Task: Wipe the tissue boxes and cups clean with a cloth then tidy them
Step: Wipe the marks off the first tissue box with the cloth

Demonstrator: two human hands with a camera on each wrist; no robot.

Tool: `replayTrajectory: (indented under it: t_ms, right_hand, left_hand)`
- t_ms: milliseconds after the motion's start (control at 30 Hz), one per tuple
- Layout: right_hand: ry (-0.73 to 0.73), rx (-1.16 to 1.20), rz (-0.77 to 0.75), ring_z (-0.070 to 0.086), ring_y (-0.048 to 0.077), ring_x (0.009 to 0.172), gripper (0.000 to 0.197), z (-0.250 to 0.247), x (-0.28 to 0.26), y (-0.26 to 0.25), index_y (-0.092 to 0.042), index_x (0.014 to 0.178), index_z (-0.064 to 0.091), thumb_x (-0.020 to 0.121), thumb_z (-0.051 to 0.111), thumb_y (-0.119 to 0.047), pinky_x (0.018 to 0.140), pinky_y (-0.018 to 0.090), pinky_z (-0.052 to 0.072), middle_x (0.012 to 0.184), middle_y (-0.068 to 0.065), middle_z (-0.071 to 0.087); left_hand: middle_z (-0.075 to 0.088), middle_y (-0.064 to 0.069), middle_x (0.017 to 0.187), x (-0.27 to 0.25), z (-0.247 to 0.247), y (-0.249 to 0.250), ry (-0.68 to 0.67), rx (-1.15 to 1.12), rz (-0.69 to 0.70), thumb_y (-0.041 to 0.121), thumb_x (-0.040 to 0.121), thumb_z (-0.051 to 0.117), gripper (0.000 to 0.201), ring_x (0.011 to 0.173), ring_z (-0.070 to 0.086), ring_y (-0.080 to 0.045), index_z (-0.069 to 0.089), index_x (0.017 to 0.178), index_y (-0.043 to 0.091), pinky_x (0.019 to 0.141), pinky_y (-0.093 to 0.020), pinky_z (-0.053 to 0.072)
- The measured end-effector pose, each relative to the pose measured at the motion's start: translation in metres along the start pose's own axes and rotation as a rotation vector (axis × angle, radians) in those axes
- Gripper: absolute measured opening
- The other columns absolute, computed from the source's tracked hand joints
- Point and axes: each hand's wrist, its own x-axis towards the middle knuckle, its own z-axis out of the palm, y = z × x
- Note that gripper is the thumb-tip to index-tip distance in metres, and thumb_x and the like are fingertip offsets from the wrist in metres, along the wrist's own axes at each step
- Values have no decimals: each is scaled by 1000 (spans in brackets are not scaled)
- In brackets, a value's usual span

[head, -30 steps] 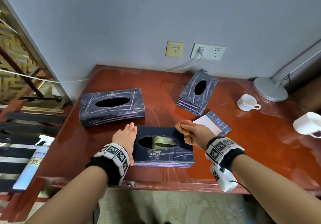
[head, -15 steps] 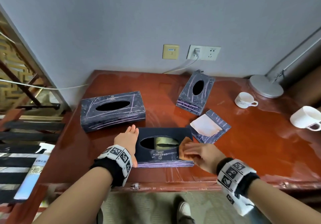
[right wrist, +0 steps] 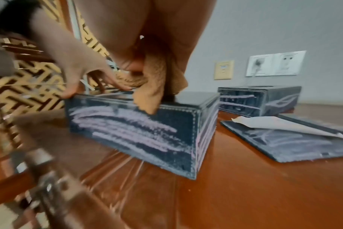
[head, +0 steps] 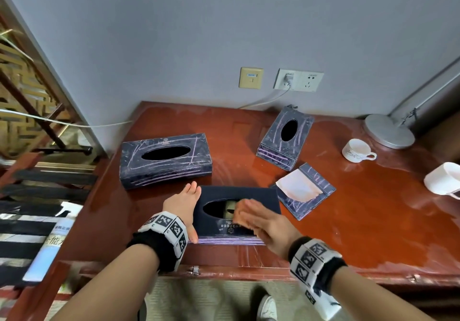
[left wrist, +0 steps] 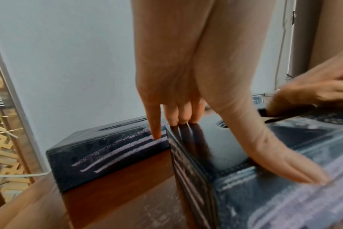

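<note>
Standing close to the near edge of the glossy red-brown wooden table (head: 373,233), the dark blue chalk-streaked tissue box (head: 249,193) is steadied at its left end by the left hand (head: 183,202), fingers straight, thumb laid on the front face. An orange-brown cloth (right wrist: 155,86) is pressed on the box top beside the oval opening by the right hand (head: 267,223), held between thumb and flat fingers. Open table is seen right of the box; behind lies a longer dark tissue box (head: 165,162), and further right a tilted square dark box (head: 285,137) and a flat dark lid with white paper (head: 305,192). Two white cups (head: 358,150) stand well apart at the right.
</note>
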Motion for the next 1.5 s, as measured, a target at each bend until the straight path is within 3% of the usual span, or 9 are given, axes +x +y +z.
replayTrajectory:
  t_ms: [200,467,567,867,1067,1133,1233,1400,1500]
  right_hand:
    - [-6,26,-106,6,30,142,60,53,16,-43,-19,139,39,82,49,-3,108,58,6,152,9,21]
    - [29,83,-189,41,32,129,55,18,33,-26,-9,118,61,69,48,10,102,51,37,135,15,52]
    - [-9,84,-131,25,37,136,54,31,39,-27,-8,129,52,77,46,5,107,57,29,143,18,41]
    - [-107,-105,-437,9,11,144,44,35,-7,-14,-21,123,56,80,54,-16,119,35,8,146,-3,39]
    - [-85,-272,-280,26,14,140,61,0,-55,24,-29,123,53,65,63,-11,111,36,30,148,-7,34]
    - [-50,-251,-256,32,13,137,50,-11,-62,32,-27,114,59,69,49,-9,108,36,36,143,-5,43]
    - [70,-195,-184,43,13,130,44,-18,-64,33,-26,106,66,72,49,-5,98,36,48,135,-5,52]
    - [323,189,461,56,18,118,55,-24,-39,13,-29,124,57,75,51,-5,93,10,35,137,-4,48]
    - [-63,186,579,33,17,137,75,-23,-23,4,-22,148,17,85,58,-16,101,14,27,157,-4,3]
  left_hand:
    - [-13,-4,158,3,3,2,47,12,-16,29,70,81,119,146,-7,-14,-5,151,8,113,-32,30]
    - [-16,-5,158,4,3,-2,0,-19,-1,38,58,87,136,146,-12,-14,-9,150,8,117,-30,19]
    - [-16,-4,158,3,4,-1,24,-13,0,39,59,87,136,145,-12,-14,-10,150,9,116,-30,20]
    - [-19,3,157,1,15,-14,69,-118,57,44,61,83,131,145,-15,-10,-8,151,16,116,-32,25]
    - [-19,8,155,-17,40,-15,182,-255,45,42,81,69,100,146,-9,-12,0,152,23,111,-30,32]
    - [-1,3,155,-28,68,-13,387,-193,97,35,79,74,92,143,25,-17,18,150,20,98,-20,45]
    - [32,16,148,-43,93,-17,490,-395,91,18,74,80,72,90,70,-8,45,136,25,63,-19,55]
    - [25,14,143,-35,86,-25,446,-983,-27,-3,83,67,67,130,41,-9,40,142,14,88,5,32]
    - [43,-1,142,-30,82,-25,277,-1008,-101,10,80,74,85,129,45,-13,23,149,14,101,-13,35]
